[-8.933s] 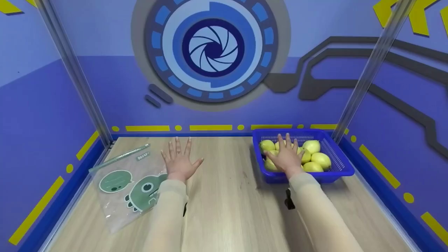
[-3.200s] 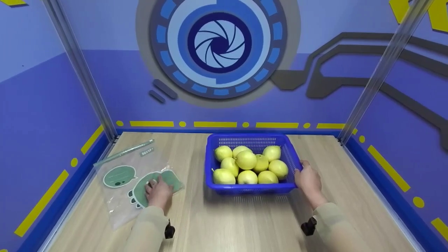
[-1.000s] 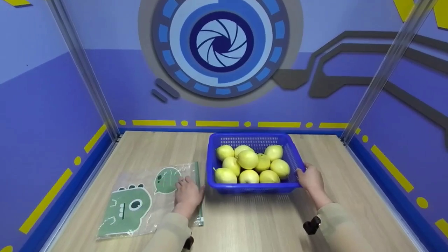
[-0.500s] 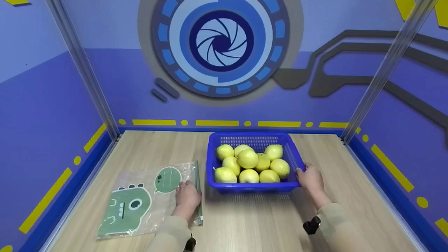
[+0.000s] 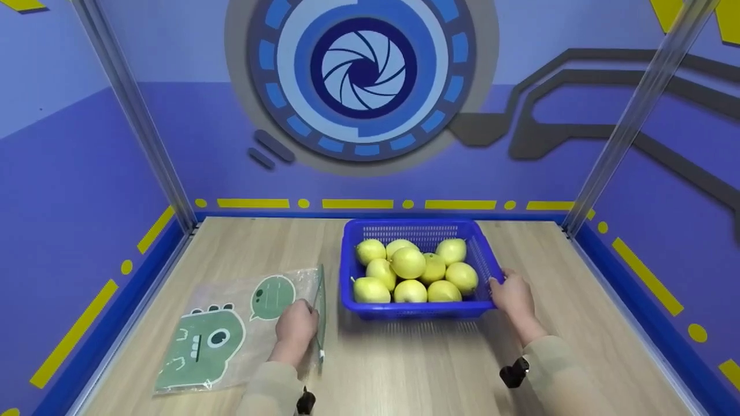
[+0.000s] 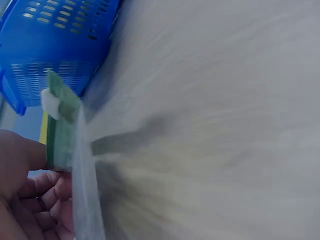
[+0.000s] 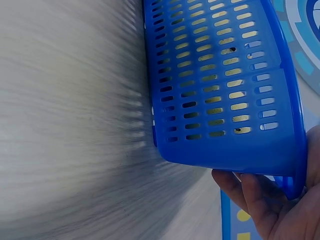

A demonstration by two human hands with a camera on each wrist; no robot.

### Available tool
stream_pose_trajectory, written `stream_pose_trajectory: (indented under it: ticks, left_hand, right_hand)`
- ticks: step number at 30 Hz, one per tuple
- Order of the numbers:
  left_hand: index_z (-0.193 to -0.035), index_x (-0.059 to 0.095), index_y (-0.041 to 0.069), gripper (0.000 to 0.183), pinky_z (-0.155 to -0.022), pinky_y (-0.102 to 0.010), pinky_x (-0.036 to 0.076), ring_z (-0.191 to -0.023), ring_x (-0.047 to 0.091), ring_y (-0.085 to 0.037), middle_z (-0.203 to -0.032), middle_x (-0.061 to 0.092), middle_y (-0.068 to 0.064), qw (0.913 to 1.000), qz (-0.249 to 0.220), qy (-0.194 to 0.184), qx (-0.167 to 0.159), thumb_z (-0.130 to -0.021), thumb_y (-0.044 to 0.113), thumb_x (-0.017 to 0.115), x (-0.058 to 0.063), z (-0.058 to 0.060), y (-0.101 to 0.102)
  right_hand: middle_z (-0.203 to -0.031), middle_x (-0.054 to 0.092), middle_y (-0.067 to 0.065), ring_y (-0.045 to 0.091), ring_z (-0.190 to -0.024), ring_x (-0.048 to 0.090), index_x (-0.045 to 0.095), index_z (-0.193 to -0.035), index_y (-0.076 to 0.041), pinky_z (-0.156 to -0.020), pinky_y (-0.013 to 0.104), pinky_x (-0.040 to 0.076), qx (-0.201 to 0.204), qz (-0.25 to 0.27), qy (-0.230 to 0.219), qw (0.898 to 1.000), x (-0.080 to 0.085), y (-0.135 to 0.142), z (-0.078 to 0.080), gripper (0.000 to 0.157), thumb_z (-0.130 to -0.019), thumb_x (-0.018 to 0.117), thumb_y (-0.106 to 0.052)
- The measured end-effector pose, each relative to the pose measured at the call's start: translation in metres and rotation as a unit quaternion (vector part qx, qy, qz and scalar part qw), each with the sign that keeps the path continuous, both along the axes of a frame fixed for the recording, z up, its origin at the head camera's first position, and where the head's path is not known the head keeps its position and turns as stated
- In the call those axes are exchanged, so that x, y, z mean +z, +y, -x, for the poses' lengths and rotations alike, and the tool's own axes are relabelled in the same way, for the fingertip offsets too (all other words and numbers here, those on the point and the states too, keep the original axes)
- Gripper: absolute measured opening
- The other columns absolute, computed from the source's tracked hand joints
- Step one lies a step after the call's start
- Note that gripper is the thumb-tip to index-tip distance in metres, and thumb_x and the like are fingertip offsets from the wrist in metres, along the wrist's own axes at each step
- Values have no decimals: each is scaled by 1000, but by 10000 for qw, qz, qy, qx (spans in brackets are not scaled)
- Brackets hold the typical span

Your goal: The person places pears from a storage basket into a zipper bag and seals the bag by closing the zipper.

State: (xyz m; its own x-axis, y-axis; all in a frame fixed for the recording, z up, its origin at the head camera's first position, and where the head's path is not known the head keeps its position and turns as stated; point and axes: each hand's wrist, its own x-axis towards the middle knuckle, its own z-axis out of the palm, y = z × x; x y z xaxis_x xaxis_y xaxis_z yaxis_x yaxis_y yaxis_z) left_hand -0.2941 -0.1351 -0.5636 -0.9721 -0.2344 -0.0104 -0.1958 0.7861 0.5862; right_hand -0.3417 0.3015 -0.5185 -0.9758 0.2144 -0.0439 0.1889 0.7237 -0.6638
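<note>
A clear zip bag [image 5: 217, 341] with a green one-eyed monster print lies on the left of the table, its green zip strip [image 5: 321, 300] towards the basket. My left hand [image 5: 296, 329] pinches the zip edge; in the left wrist view the thumb and curled fingers hold it, and the edge stands off the table. A white slider [image 6: 50, 103] shows near one end of the strip. My right hand [image 5: 513, 297] grips the right rim of a blue perforated basket [image 5: 416, 312]. Several pale yellow round fruits [image 5: 408, 263], some with stems, sit inside.
The light wooden table [image 5: 404, 370] ends at a blue back wall [image 5: 191, 138] and side panels. Metal posts [image 5: 136, 121] stand at the back corners. A strip of tabletop separates bag and basket.
Earlier the basket was slid left from the right side and the bag was turned, zip strip rightward. In the last half second my left hand has lifted the zip edge slightly and shifted left.
</note>
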Motion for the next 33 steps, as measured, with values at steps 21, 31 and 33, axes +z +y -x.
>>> stream_pose_trajectory:
  ticks: [21,31,33]
  left_hand:
    - [-97,59,-2,7,-59,-54,55,-65,69,-38,-71,67,-19,9839,1353,1140,-250,-95,4,57,48,-10,-5]
    - [-97,52,-1,10,-47,-50,47,-50,59,-32,-57,57,-14,9731,1324,1879,146,-92,6,58,42,-11,-5]
    - [-98,51,-1,11,-46,-49,47,-49,59,-32,-56,56,-13,9737,1320,1854,140,-93,6,58,43,-12,-4]
  right_hand:
    - [-149,42,40,52,-134,51,33,-151,15,-111,61,42,11,87,69,9999,-1,0,-1,58,-107,45,-20]
    - [-149,43,40,52,-136,49,34,-150,15,-112,61,41,-31,151,6,9999,-4,0,0,58,-107,45,-21]
    - [-149,44,39,52,-135,50,35,-150,15,-111,61,42,-39,138,21,9999,-4,0,1,57,-106,45,-21]
